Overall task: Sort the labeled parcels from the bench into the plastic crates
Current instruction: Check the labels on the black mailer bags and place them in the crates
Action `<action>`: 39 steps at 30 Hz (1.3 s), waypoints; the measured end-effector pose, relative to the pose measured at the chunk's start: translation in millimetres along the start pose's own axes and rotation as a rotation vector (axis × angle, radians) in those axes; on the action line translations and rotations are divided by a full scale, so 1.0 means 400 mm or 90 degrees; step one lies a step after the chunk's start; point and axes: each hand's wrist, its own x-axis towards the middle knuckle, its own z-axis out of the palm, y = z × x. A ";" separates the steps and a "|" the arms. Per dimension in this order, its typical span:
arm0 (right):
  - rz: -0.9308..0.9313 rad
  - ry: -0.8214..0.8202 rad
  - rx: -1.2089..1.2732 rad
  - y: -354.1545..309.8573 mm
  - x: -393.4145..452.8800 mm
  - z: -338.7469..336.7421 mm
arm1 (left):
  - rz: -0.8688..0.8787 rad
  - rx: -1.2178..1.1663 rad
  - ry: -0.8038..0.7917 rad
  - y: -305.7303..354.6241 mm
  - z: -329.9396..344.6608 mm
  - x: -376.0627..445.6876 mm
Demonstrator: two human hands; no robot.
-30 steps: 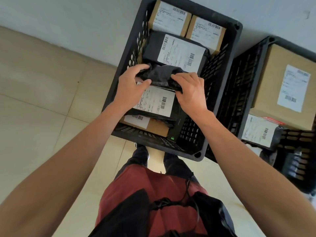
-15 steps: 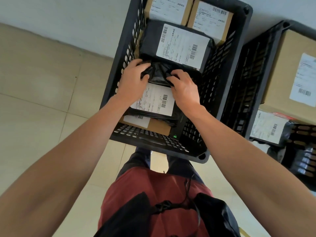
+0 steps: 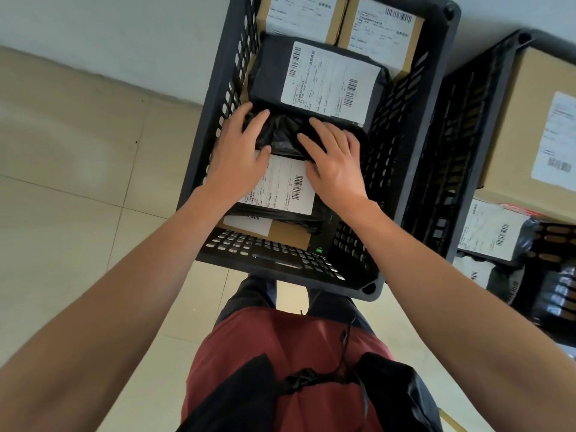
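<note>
Black poly parcel (image 3: 280, 182), long axis up-frame, is pressed flat under left hand (image 3: 237, 157) & right hand (image 3: 335, 163), fingers spread, mid-frame in crate (image 3: 414, 126)

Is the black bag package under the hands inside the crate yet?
Inside. The black bag parcel lies within the crate walls, on other parcels, with the left hand and right hand resting flat on it.

Pale beige floor tiles (image 3: 78, 188) meet a plain whitish wall (image 3: 124, 32).
</note>
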 end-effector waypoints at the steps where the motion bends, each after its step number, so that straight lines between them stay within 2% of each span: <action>1: 0.004 -0.020 -0.017 -0.003 -0.016 -0.012 | 0.021 0.034 0.015 0.001 -0.004 -0.007; 5: 0.069 -0.134 -0.075 -0.014 -0.039 -0.033 | 0.128 0.186 -0.046 0.011 -0.008 -0.010; 8: 0.097 -0.186 -0.114 -0.021 -0.032 -0.017 | 0.163 0.248 -0.099 0.016 0.005 0.009; 11: 0.108 -0.210 -0.133 -0.018 -0.029 -0.003 | 0.157 0.271 -0.132 0.013 0.023 0.022; 19: 0.120 -0.248 -0.176 -0.011 -0.027 -0.002 | 0.134 0.317 -0.143 0.016 0.024 0.038; 30: 0.152 -0.271 -0.175 -0.034 -0.009 -0.029 | 0.136 0.307 -0.147 0.038 0.015 0.049; 34: 0.207 -0.205 -0.075 -0.052 -0.035 -0.072 | 0.134 0.257 -0.100 0.048 -0.004 0.022; 39: 0.435 -0.068 0.239 -0.074 -0.109 -0.173 | 0.130 0.168 -0.065 0.093 -0.024 -0.027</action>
